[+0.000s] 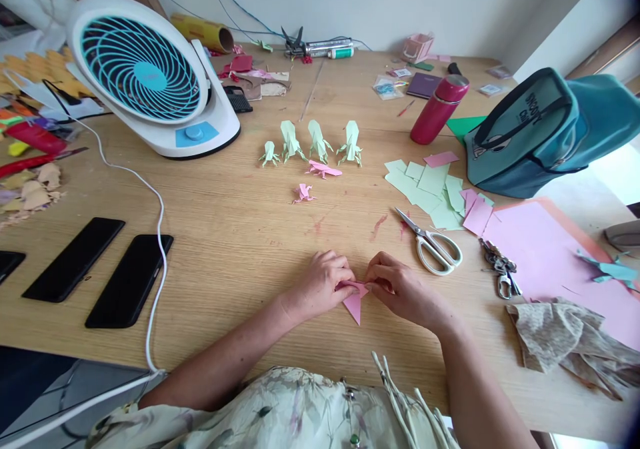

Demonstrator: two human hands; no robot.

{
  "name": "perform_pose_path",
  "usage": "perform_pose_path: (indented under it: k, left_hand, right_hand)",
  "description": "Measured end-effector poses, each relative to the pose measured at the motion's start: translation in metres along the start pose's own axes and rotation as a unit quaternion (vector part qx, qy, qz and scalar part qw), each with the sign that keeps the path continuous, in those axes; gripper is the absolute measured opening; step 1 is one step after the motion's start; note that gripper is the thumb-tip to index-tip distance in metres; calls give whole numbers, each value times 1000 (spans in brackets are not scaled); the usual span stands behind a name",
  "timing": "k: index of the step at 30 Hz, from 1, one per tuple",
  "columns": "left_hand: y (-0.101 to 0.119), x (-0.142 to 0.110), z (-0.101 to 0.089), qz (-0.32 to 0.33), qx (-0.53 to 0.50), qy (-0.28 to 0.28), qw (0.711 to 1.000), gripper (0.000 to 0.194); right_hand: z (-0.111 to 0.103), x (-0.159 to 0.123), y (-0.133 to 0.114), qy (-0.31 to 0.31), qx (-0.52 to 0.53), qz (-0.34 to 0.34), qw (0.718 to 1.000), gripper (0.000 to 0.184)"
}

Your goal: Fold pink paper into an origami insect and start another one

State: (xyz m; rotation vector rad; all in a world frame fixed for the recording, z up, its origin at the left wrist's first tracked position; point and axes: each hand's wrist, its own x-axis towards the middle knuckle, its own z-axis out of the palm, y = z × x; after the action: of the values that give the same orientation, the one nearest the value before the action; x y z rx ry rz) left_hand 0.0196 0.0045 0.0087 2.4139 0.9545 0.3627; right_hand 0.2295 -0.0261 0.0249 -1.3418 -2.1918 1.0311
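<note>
A small folded piece of pink paper (354,304) is pinched between both hands, just above the table's near side. My left hand (327,281) grips its left part, fingers closed. On its right corner, my right hand (395,284) presses with thumb and fingertips. One pointed flap hangs down toward me; parts of the fold are hidden behind the fingers. Scissors (434,244) with white handles lie to the right of my right hand. Farther back stand several green origami figures (320,141), with a pink figure (324,169) and a smaller pink figure (303,194) in front.
A white fan (150,76) stands at the back left, its white cable (159,236) crossing two black phones (129,281). Green paper pieces (433,186), a red flask (440,109), a teal bag (530,129), keys (500,266) and a crumpled cloth (560,336) are on the right.
</note>
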Motion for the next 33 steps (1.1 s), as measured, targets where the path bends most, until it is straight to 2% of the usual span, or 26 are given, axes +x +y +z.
perform_pose_path:
  k: [9,15,21,25,28,33]
  left_hand:
    - [-5,-13,-1,12,7,32,999,4]
    - [-17,-28,-10,17,31,55,998,8]
    - [-23,-34,-10,18,46,94,994,12]
    - [-24,-33,-10,10,38,88,995,14]
    - [-25,-33,-11,0,25,79,997,16]
    - [-29,-32,-12,-1,6,73,997,17]
  right_hand:
    - [13,1,-6,12,-51,3,999,15]
    - [15,1,-6,-5,-77,-10,997,10]
    - [17,1,-9,-6,-83,-6,996,10]
    - [21,1,-12,20,-106,14,994,9]
    - [24,1,-11,34,-121,5,992,14]
    - [27,0,-10,39,-104,24,993,16]
